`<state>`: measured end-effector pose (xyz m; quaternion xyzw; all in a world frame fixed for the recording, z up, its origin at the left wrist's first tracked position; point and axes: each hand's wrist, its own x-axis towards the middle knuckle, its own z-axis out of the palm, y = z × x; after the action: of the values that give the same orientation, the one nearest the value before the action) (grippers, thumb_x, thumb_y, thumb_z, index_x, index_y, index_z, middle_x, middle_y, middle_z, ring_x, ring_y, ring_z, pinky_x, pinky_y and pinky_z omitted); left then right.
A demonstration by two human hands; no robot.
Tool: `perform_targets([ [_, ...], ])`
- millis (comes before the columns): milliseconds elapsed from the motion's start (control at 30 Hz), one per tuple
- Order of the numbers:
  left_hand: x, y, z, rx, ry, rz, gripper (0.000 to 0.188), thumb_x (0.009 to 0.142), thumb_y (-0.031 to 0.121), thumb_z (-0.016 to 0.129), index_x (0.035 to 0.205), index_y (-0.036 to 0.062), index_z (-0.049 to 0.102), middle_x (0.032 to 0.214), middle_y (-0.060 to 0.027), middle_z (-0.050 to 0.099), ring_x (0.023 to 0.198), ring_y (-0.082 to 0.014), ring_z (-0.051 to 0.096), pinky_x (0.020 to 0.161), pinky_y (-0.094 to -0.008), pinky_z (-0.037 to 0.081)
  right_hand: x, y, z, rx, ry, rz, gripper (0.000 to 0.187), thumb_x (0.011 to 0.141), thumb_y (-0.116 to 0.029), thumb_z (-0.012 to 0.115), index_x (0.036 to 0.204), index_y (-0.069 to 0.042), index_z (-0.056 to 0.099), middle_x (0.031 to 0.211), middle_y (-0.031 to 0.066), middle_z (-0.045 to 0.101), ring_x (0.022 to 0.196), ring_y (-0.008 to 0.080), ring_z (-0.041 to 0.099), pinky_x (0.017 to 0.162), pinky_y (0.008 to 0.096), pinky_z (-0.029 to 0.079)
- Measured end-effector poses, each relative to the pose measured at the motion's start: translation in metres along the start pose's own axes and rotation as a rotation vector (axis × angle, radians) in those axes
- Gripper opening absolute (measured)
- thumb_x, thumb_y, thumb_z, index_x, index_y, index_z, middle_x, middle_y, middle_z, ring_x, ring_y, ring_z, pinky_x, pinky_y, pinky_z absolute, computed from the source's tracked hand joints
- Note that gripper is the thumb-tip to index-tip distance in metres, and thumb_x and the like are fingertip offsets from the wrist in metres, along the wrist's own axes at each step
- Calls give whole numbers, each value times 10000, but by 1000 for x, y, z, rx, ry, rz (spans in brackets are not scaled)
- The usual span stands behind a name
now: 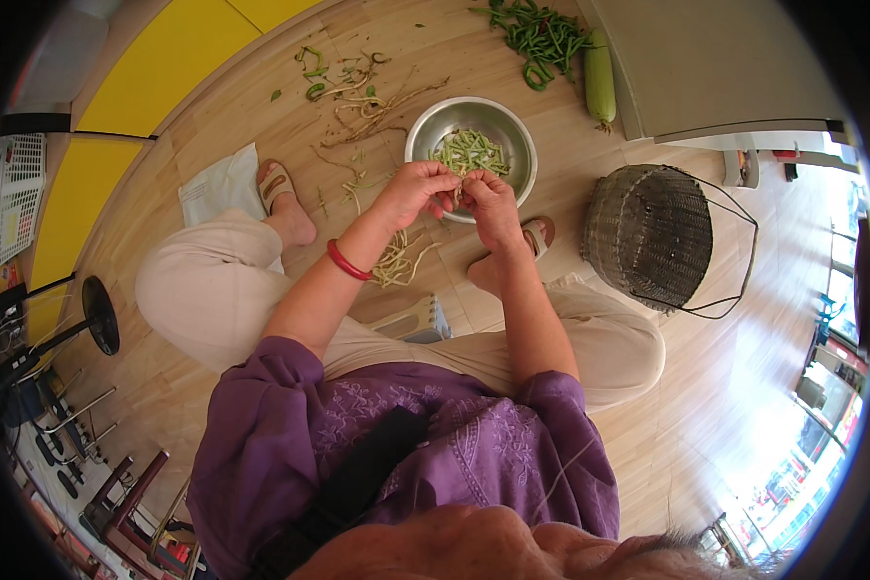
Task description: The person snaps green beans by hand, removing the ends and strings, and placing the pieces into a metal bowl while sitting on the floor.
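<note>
A: What are the two hands doing?
B: They meet fingertip to fingertip above the near edge of the metal bowl (429,131). The left hand (418,189) pinches with thumb and forefinger, and the right hand (494,207) does likewise, just beside it.

A: Pinching what?
B: A small pale bean piece (457,194), as far as I can tell; the fingers cover most of it, so I wouldn't swear to its shape.

A: And in the bowl?
B: Short cut beans (470,149), light green, heaped on the bottom. The bowl itself stands on the wooden floor (551,140), ahead of the person's feet.

A: Any whole ones?
B: A loose tangle of long pale beans (392,267) lies on the floor between the legs, under the left forearm. Farther out, left of the bowl, there are brownish strands (365,124) scattered with green bits.

A: What else is around?
B: Beyond the bowl to the right, a pile of green peppers (536,39), with a pale green gourd (599,82) just beside it. Nearer, past the right foot, a dark wicker basket (617,220) tips its mouth to the right. A white bag (213,189) lies flat by the left foot.
</note>
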<state>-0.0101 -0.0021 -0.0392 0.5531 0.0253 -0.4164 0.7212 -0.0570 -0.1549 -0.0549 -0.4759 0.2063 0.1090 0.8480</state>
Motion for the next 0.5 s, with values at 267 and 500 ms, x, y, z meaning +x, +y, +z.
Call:
perform_targets([
  [267,-3,6,1,-107,-21,33,199,875,219,533,878,25,575,763,-52,590,617,-114,563,473,-218,447,-2,-5,1,131,14,31,52,800,-95,562,797,-43,556,676,1,522,588,81,449,553,205,379],
  [500,4,-5,-2,-98,-37,21,184,884,183,504,895,16,580,765,-55,591,616,-118,564,483,-228,459,-1,1,1,88,43,26,53,799,-87,549,787,-36,552,669,4,515,588,89,451,556,212,377],
])
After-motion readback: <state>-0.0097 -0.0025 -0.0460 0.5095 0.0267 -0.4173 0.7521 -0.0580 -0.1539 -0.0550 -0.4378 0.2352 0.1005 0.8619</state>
